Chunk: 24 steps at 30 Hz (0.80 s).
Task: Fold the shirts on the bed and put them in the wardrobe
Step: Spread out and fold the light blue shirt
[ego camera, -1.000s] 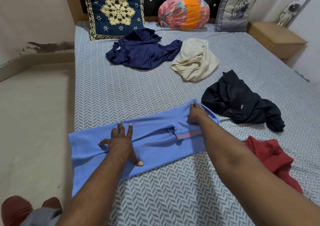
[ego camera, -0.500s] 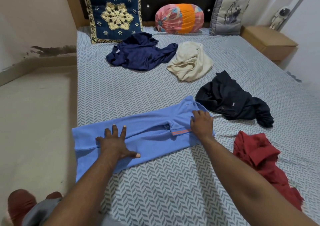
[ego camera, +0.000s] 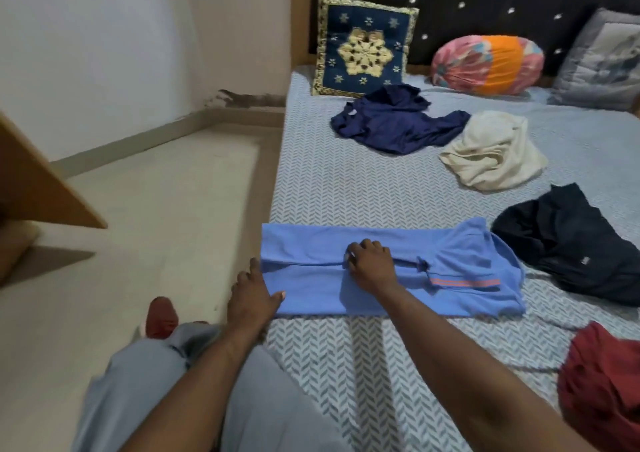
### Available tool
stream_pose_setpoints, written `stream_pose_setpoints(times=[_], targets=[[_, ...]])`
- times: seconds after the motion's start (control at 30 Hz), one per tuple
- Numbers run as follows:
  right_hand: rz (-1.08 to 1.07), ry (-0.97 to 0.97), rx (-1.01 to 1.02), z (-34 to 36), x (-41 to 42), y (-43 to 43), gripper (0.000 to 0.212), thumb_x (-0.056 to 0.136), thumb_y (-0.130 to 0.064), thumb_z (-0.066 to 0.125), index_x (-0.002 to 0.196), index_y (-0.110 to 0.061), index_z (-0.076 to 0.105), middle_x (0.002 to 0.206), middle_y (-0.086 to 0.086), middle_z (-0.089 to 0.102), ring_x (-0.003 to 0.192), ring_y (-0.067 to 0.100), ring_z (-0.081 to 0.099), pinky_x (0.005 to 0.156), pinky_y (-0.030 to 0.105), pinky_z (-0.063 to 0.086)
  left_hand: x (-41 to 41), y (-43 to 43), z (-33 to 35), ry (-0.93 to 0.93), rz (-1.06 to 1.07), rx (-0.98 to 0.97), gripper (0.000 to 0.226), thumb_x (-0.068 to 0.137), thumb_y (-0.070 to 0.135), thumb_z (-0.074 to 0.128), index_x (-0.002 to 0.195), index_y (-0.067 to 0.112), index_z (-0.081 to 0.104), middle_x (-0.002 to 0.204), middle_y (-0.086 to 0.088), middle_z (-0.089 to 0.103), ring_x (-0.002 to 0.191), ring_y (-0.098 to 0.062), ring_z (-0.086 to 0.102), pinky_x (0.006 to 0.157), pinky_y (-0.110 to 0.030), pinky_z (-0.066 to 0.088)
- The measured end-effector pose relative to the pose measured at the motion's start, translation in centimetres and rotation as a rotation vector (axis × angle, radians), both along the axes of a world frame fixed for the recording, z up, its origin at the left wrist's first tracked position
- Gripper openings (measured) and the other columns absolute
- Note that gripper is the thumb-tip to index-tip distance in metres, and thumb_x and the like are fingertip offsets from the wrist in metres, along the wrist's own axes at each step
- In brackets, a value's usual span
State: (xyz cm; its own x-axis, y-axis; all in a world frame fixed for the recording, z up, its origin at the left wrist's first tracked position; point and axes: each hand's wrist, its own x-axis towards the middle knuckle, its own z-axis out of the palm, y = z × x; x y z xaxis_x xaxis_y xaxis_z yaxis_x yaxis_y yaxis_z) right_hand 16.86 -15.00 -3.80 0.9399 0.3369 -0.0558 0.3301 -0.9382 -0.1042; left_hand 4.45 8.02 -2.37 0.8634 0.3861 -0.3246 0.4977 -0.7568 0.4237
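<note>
Shirt (ego camera: pixel 391 294), blue, part-folded across bed (ego camera: pixel 346 191).
Left hand (ego camera: pixel 254 292) pinches its left edge, thumb on top; right hand (ego camera: pixel 372 264) grips the middle fold, fingers curled.

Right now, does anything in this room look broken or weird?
Yes. The wall has a dark, ragged patch low down beside the bed, like damp or peeling paint. Nothing else looks damaged.

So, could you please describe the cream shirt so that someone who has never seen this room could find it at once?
Start at the bed, at the round pink-and-orange bolster at its head. Just in front of that bolster lies a crumpled heap, the cream shirt, with the navy shirt on one side and the black shirt on the other. It is the only off-white garment.
</note>
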Motion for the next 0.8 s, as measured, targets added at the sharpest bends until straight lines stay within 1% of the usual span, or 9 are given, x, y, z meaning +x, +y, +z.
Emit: stream_pose_setpoints(times=[0.13,0.2,0.27,0.33,0.4,0.53,0.63,0.7,0.8], targets=[[0.087,0.076,0.047,0.6,-0.4,7.3,0.034,0.098,-0.038,0.044,0.116,-0.013,0.06,0.112,0.014,0.058,0.108,0.035,0.052,0.089,0.043,0.039,-0.2,1.1,0.3,0.002,0.206,-0.243,0.063,0.08,0.034,0.073,0.128,0.007,0.043,0.12,-0.016,0.059,0.107,-0.036,0.06,0.076,-0.033,0.046],[0.103,0.155,0.092,1.3,-0.8,11.3,0.043,0.101,-0.043,0.041,0.119,-0.009,0.058,0.117,0.017,0.057,0.111,0.037,0.053,0.089,0.043,0.042,0.0,1.6,0.3,0.007,0.308,-0.397,0.046,0.074,0.028,0.074,0.107,0.004,0.054,0.093,-0.014,0.066,0.076,-0.031,0.067,0.063,-0.035,0.053],[0.043,0.273,0.121,2.2,-1.0,15.1,0.058,0.097,-0.054,0.043,0.13,-0.007,0.052,0.129,0.018,0.053,0.116,0.037,0.053,0.09,0.043,0.044,0.1,2.0,0.2,0.019,0.341,-0.521,0.027,0.071,0.019,0.071,0.089,0.002,0.06,0.07,-0.014,0.065,0.052,-0.025,0.061,0.055,-0.036,0.053],[-0.045,0.358,0.107,3.1,-1.2,17.9,0.078,0.089,-0.065,0.051,0.14,-0.007,0.041,0.139,0.016,0.047,0.121,0.036,0.051,0.092,0.043,0.044,0.2,2.2,0.2,0.031,0.309,-0.531,0.016,0.073,0.015,0.069,0.083,0.003,0.064,0.072,-0.015,0.067,0.06,-0.028,0.064,0.061,-0.04,0.055],[-0.087,0.381,0.052,3.5,-1.1,19.5,0.085,0.081,-0.061,0.064,0.142,-0.008,0.037,0.135,0.013,0.05,0.118,0.032,0.055,0.083,0.039,0.045,0.1,2.2,0.2,0.032,0.282,-0.523,0.019,0.077,0.015,0.069,0.09,0.002,0.065,0.087,-0.018,0.07,0.079,-0.034,0.067,0.067,-0.04,0.053],[-0.108,0.356,-0.003,3.2,-0.5,20.6,0.063,0.08,-0.028,0.065,0.132,-0.008,0.038,0.114,0.008,0.062,0.1,0.025,0.064,0.065,0.029,0.042,-0.1,2.0,-0.2,0.009,0.178,-0.446,0.028,0.081,0.018,0.066,0.105,0.004,0.064,0.102,-0.012,0.069,0.092,-0.03,0.065,0.066,-0.029,0.043],[-0.186,0.417,0.136,3.3,0.6,19.7,0.058,0.083,-0.028,0.06,0.134,-0.008,0.041,0.117,0.009,0.062,0.105,0.029,0.062,0.068,0.032,0.042,-0.6,1.1,0.4,-0.112,0.088,-0.375,0.027,0.08,0.016,0.065,0.106,0.009,0.065,0.098,-0.009,0.069,0.09,-0.029,0.065,0.065,-0.028,0.042],[-0.274,0.522,0.274,3.5,1.9,18.0,0.065,0.078,-0.043,0.058,0.133,-0.009,0.05,0.124,0.011,0.061,0.113,0.032,0.06,0.077,0.034,0.045,-0.9,0.1,0.9,-0.178,0.054,-0.387,0.013,0.077,0.011,0.061,0.089,0.016,0.062,0.084,-0.004,0.066,0.084,-0.028,0.064,0.061,-0.028,0.042],[-0.382,0.635,0.398,2.7,4.5,14.7,0.072,0.055,-0.048,0.056,0.113,-0.006,0.065,0.102,0.01,0.07,0.094,0.025,0.065,0.079,0.034,0.054,-0.7,-2.0,1.1,-0.273,-0.098,-0.347,0.014,0.069,0.015,0.051,0.072,0.027,0.044,0.073,0.002,0.053,0.074,-0.027,0.057,0.056,-0.028,0.033]])
